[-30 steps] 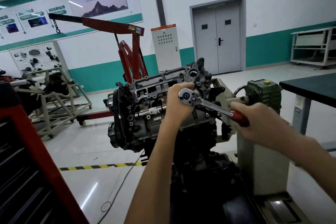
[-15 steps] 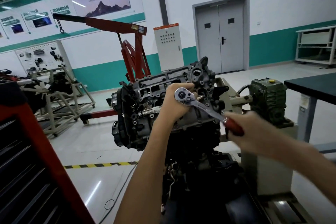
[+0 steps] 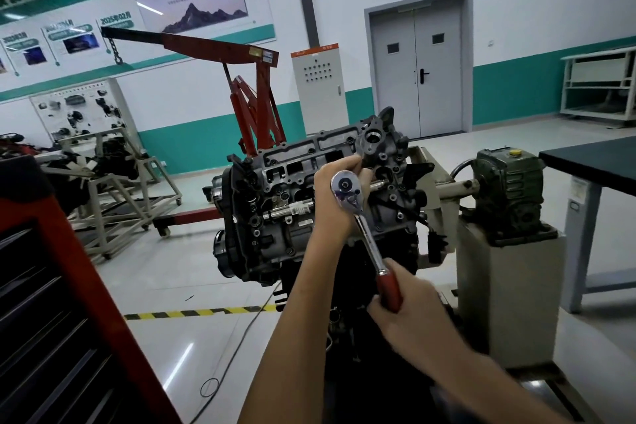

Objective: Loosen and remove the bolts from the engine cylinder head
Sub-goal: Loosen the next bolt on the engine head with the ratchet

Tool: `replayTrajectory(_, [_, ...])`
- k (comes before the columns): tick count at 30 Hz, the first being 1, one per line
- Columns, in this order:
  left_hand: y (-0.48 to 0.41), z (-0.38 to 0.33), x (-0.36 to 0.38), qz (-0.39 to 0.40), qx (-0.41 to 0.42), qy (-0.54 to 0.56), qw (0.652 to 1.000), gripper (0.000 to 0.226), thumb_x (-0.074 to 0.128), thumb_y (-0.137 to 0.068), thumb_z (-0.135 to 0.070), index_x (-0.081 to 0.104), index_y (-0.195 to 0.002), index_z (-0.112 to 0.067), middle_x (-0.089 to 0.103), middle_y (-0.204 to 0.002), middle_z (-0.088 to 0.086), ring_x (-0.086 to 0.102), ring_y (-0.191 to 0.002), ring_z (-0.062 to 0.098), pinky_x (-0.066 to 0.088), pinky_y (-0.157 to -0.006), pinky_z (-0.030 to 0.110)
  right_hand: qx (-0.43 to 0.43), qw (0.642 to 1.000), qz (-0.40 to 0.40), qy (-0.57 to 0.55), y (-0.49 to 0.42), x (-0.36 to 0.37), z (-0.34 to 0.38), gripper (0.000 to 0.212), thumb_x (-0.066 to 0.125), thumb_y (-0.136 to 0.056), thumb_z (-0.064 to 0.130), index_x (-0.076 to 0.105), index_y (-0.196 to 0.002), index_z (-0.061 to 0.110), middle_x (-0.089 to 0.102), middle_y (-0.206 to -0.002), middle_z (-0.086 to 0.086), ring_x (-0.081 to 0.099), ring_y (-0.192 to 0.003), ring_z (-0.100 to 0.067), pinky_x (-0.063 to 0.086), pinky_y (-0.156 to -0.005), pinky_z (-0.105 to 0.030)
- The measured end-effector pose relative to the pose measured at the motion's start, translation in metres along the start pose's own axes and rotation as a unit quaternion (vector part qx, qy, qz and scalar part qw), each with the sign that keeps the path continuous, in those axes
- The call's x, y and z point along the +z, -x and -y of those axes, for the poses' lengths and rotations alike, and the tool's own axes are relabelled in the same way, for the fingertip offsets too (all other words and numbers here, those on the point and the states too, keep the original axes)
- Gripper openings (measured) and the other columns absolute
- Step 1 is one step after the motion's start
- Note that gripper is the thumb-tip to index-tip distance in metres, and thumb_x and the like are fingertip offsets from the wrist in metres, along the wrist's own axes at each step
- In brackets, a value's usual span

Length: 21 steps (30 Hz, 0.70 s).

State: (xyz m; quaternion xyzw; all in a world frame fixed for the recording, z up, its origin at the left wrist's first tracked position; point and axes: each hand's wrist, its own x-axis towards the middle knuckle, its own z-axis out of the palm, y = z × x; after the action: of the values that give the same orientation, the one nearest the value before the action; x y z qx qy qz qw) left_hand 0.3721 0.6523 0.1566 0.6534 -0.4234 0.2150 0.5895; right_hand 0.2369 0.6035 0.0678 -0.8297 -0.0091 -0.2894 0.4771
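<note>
While your L hand (image 3: 339, 196) cups the ratchet (image 3: 364, 234) head against the stand-mounted cyl. head (image 3: 296, 165) and R hand (image 3: 409, 313) grips its red handle, pull at the handle end: rigid steel, bolt hidden, prob. tight.

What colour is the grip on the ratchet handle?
The grip is red, the shaft chrome; head view, held in the right hand.

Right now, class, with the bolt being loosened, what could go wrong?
1. The ratchet wrench could slip off the hidden bolt; the left hand cupping its head sits against hard edges of the cylinder head.
2. If the bolt frees suddenly, the right hand gripping the red handle may lurch downward.
</note>
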Motion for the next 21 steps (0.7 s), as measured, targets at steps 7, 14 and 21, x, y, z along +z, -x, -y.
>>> replayTrajectory(7, [-0.007, -0.013, -0.013, 0.143, 0.027, -0.031, 0.989, 0.027, 0.054, -0.072, 0.002, 0.045, -0.052, -0.014, 0.043, -0.051, 0.006, 0.036, -0.046, 0.012, 0.027, -0.051, 0.012, -0.150, 0.884, 0.032, 0.441, -0.065, -0.133, 0.012, 0.029, 0.068, -0.075, 0.011, 0.063, -0.102, 0.018, 0.040, -0.054, 0.020, 0.039, -0.043, 0.004, 0.029, -0.043, -0.011])
replayTrajectory(14, [-0.001, -0.008, 0.008, 0.002, -0.007, 0.000, 1.000, 0.049, 0.059, -0.079, 0.003, 0.033, -0.050, -0.027, 0.032, -0.046, -0.013, 0.028, -0.046, 0.002, 0.025, -0.049, 0.022, -0.005, 0.989, -0.022, 0.145, -0.009, -0.048, -0.009, 0.017, 0.066, -0.075, 0.005, 0.053, -0.083, 0.012, 0.050, -0.053, 0.004, 0.052, -0.044, -0.008, 0.046, -0.047, -0.017])
replayTrajectory(21, [0.001, -0.011, 0.017, -0.056, -0.001, -0.009, 0.998, 0.043, 0.057, -0.083, 0.007, 0.033, -0.055, -0.014, 0.030, -0.053, 0.004, 0.027, -0.053, 0.016, 0.023, -0.053, 0.028, 0.052, 0.995, -0.029, -0.084, 0.007, 0.022, 0.003, 0.026, 0.061, -0.077, -0.001, 0.048, -0.071, 0.021, 0.045, -0.050, 0.007, 0.042, -0.040, -0.003, 0.037, -0.041, -0.012])
